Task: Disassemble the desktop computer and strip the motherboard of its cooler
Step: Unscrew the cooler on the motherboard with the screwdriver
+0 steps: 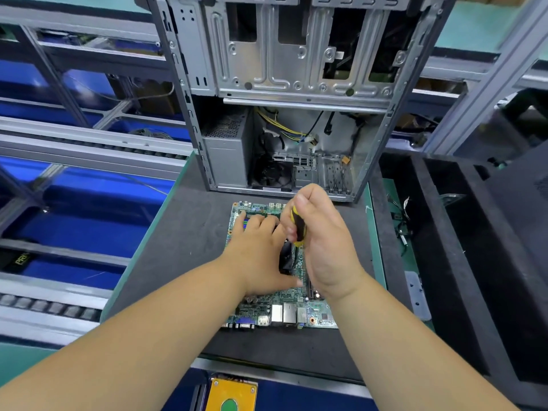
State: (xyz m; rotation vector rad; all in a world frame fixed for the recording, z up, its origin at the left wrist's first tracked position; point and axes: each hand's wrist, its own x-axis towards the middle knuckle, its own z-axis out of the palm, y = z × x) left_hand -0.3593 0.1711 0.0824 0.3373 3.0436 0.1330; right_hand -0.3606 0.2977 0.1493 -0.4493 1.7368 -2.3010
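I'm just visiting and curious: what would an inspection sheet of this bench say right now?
Surface: dark mat on a green-edged bench.
Job's things: motherboard lies flat on the mat; black cooler on it, mostly hidden by the hands; open computer case stands behind the board.
Clutter: yellow-framed part at the near edge; metal bracket at right.
Hands: left hand rests flat on the cooler; right hand grips a yellow-black screwdriver, upright over the board.
Cables: yellow and black wires loose inside the case; more wires at right.
Surroundings: blue bins under metal rails at left.
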